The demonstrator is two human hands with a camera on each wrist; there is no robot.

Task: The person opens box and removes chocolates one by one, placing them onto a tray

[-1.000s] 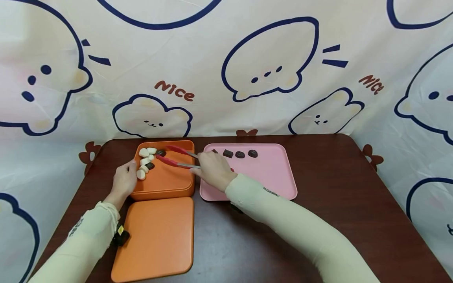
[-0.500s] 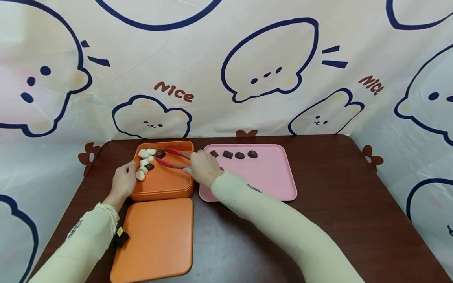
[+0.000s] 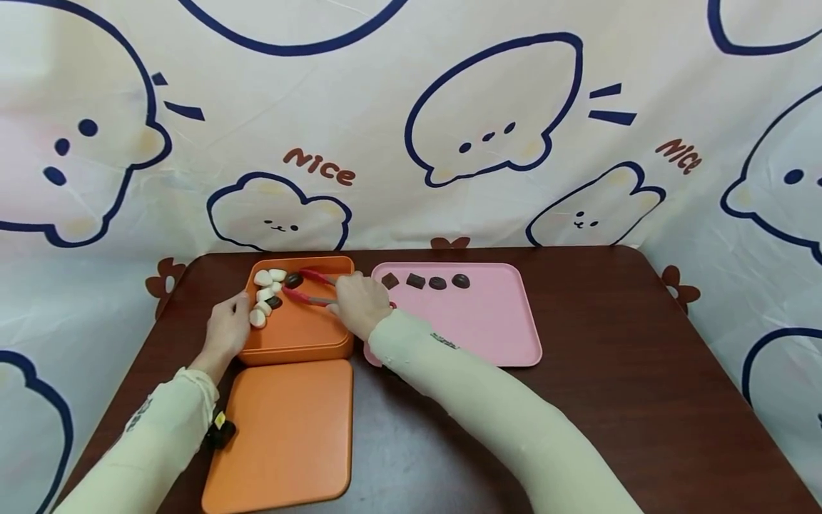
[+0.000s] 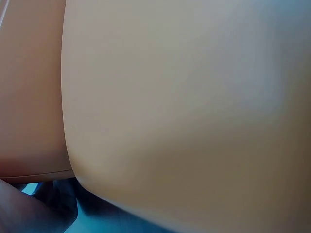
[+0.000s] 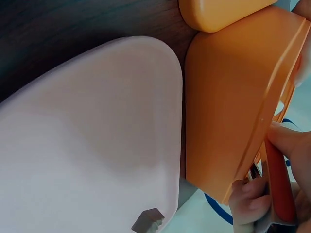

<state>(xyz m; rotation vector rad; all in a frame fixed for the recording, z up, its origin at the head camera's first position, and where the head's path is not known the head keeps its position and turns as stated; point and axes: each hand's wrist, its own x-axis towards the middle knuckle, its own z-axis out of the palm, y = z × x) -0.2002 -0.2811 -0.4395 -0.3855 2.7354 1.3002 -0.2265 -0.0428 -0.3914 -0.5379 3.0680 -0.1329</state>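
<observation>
My right hand (image 3: pixel 362 303) grips a pair of red-tipped tongs (image 3: pixel 310 300) over the orange box (image 3: pixel 302 353). The tips of the tongs stand apart, right beside a dark round chocolate (image 3: pixel 293 280) in the box. A red handle (image 5: pixel 281 182) shows between thumb and fingers in the right wrist view. White pieces (image 3: pixel 263 278) lie in a cluster along the box's left side, with another dark chocolate (image 3: pixel 274 303) among them. My left hand (image 3: pixel 227 325) holds the box at its left wall; in the left wrist view its fingers (image 4: pixel 29 211) are dim beside the box.
A pink tray (image 3: pixel 462 328) stands right of the box, with several dark chocolates (image 3: pixel 415 280) along its far edge. An orange lid (image 3: pixel 282 435) lies in front of the box on the dark wooden table (image 3: pixel 610 357). A printed cloth (image 3: pixel 385 107) hangs behind.
My right hand has moved left with the tongs, uncovering more of the pink tray and its leftmost chocolate. The tips are still spread by the dark chocolate. My left hand stays at the box.
</observation>
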